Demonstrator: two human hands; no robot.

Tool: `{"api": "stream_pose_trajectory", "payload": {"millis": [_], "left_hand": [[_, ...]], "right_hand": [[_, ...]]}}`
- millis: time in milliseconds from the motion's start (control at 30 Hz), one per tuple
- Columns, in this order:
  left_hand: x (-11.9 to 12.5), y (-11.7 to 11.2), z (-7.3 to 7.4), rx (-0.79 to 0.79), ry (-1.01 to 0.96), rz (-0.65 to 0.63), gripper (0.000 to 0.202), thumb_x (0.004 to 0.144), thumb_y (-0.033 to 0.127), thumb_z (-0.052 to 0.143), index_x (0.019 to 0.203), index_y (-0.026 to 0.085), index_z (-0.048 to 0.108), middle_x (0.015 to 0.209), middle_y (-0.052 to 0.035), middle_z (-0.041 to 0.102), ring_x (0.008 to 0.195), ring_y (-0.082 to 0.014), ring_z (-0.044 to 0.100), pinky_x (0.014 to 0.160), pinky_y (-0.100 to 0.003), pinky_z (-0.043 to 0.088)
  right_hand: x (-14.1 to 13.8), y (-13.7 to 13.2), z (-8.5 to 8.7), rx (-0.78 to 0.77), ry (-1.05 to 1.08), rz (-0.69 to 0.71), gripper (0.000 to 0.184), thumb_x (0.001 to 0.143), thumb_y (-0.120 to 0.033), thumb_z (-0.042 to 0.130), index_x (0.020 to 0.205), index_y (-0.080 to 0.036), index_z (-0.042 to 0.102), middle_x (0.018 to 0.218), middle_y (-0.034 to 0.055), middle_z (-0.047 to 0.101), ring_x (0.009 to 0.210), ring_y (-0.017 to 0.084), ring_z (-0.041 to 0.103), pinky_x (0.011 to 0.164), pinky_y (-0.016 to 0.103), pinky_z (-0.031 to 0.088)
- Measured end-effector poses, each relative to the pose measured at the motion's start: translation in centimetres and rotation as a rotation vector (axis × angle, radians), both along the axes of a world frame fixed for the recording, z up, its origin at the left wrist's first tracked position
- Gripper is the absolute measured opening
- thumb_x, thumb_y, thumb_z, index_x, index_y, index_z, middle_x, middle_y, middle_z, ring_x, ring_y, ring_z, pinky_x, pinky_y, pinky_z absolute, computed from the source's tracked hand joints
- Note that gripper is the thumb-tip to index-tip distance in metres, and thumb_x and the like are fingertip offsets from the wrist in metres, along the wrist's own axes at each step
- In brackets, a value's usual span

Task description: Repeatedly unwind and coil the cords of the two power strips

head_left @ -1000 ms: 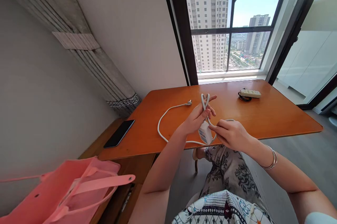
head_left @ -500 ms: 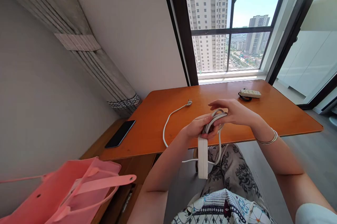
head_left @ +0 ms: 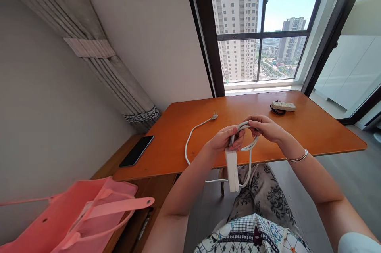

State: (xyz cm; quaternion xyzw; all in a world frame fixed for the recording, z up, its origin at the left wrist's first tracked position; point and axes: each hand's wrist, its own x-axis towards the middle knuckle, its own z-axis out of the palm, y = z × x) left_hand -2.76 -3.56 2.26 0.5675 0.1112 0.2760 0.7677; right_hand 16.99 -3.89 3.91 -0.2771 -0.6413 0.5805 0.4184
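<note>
A white power strip (head_left: 232,170) hangs down from my left hand (head_left: 225,138), its body over my lap just past the table's near edge. The fingers of that hand are closed round the cord where it leaves the strip. My right hand (head_left: 265,127) pinches the looped white cord (head_left: 249,148) on its other side, thumb against fingers. From the loop, the cord drops below the table edge, passes behind the strip and runs back up over the tabletop. Its plug (head_left: 214,116) lies on the table, prongs facing away from me.
On the orange-brown table (head_left: 166,142) a black phone (head_left: 137,151) lies at the left. A second, smaller power strip (head_left: 283,106) with a black cord sits at the far right. A pink bag (head_left: 98,213) stands at lower left. Behind the table is a window.
My right hand has shifted right and its fingers have closed in a pinch on the cord. The loop is now spread wider between both hands, and the strip has risen slightly.
</note>
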Motion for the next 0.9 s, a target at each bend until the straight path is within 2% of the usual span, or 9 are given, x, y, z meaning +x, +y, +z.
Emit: {"api": "stream_pose_trajectory", "payload": {"millis": [100, 167, 300, 400, 467, 600, 767, 833, 900], "left_hand": [[0.1, 0.0, -0.1, -0.020, -0.009, 0.039, 0.046, 0.075, 0.057, 0.076, 0.076, 0.018, 0.050, 0.047, 0.0082, 0.043, 0.035, -0.0067, 0.034, 0.049, -0.024, 0.045], [0.2, -0.1, -0.2, -0.070, -0.029, 0.047, 0.042, 0.077, 0.051, 0.076, 0.076, 0.019, 0.049, 0.046, 0.0106, 0.037, 0.034, -0.0060, 0.030, 0.049, -0.023, 0.046], [0.4, -0.2, -0.1, -0.165, -0.068, 0.025, 0.039, 0.085, 0.050, 0.068, 0.073, 0.020, 0.045, 0.045, 0.0122, 0.027, 0.033, -0.0054, 0.019, 0.044, -0.021, 0.042], [0.5, 0.0, 0.0, -0.171, -0.064, -0.009, 0.044, 0.087, 0.058, 0.062, 0.072, 0.020, 0.047, 0.043, 0.0113, 0.029, 0.032, -0.0059, 0.021, 0.044, -0.022, 0.042], [0.5, 0.2, -0.1, -0.167, -0.049, -0.014, 0.047, 0.090, 0.062, 0.055, 0.071, 0.020, 0.047, 0.042, 0.0099, 0.032, 0.031, -0.0074, 0.027, 0.046, -0.024, 0.045], [0.1, 0.8, -0.4, -0.152, 0.008, -0.028, 0.043, 0.093, 0.054, 0.052, 0.068, 0.019, 0.049, 0.043, 0.0066, 0.039, 0.035, -0.0115, 0.041, 0.054, -0.029, 0.051], [-0.4, 1.2, -0.4, -0.079, 0.064, -0.111, 0.036, 0.089, 0.050, 0.055, 0.076, 0.017, 0.056, 0.048, 0.0016, 0.051, 0.046, -0.0190, 0.057, 0.066, -0.038, 0.055], [-0.3, 1.0, -0.2, -0.082, 0.071, -0.107, 0.036, 0.090, 0.052, 0.055, 0.082, 0.016, 0.057, 0.049, 0.0035, 0.049, 0.045, -0.0171, 0.055, 0.066, -0.037, 0.055], [0.0, 0.5, 0.1, -0.111, 0.039, -0.064, 0.036, 0.091, 0.053, 0.056, 0.084, 0.018, 0.054, 0.047, 0.0074, 0.042, 0.039, -0.0118, 0.044, 0.058, -0.031, 0.052]], "right_hand": [[0.0, 0.0, -0.3, -0.016, 0.030, -0.031, 0.042, 0.077, -0.055, 0.074, 0.092, -0.015, 0.068, 0.068, -0.0027, 0.055, 0.056, 0.008, 0.047, 0.053, 0.023, 0.042], [0.1, 0.1, -0.4, -0.026, 0.053, -0.037, 0.043, 0.077, -0.055, 0.074, 0.093, -0.016, 0.068, 0.070, -0.0021, 0.055, 0.058, 0.009, 0.048, 0.055, 0.024, 0.043], [0.0, -0.1, -0.4, -0.045, 0.038, -0.038, 0.046, 0.078, -0.062, 0.070, 0.077, -0.018, 0.059, 0.060, -0.0057, 0.045, 0.053, 0.008, 0.042, 0.054, 0.025, 0.044], [-0.5, -0.5, -0.3, -0.017, 0.024, -0.075, 0.052, 0.077, -0.067, 0.068, 0.069, -0.020, 0.049, 0.056, -0.0088, 0.035, 0.047, 0.006, 0.031, 0.047, 0.022, 0.035], [-0.9, -0.7, -0.3, 0.034, 0.020, -0.128, 0.052, 0.077, -0.068, 0.067, 0.069, -0.020, 0.048, 0.056, -0.0094, 0.033, 0.046, 0.006, 0.029, 0.044, 0.022, 0.030], [-1.3, -1.0, -0.2, 0.133, -0.049, -0.238, 0.051, 0.079, -0.069, 0.064, 0.072, -0.019, 0.053, 0.055, -0.0083, 0.036, 0.046, 0.007, 0.032, 0.043, 0.022, 0.027], [-1.2, -1.0, -0.3, 0.193, -0.119, -0.235, 0.049, 0.083, -0.065, 0.062, 0.072, -0.018, 0.055, 0.055, -0.0071, 0.040, 0.049, 0.007, 0.035, 0.044, 0.023, 0.028], [-1.2, -0.8, -0.5, 0.172, -0.110, -0.234, 0.047, 0.083, -0.065, 0.063, 0.075, -0.018, 0.056, 0.056, -0.0072, 0.042, 0.049, 0.007, 0.036, 0.044, 0.022, 0.028], [-1.2, -0.5, -0.6, 0.138, -0.070, -0.236, 0.047, 0.081, -0.064, 0.065, 0.079, -0.018, 0.056, 0.057, -0.0073, 0.044, 0.049, 0.007, 0.037, 0.045, 0.022, 0.030]]}}
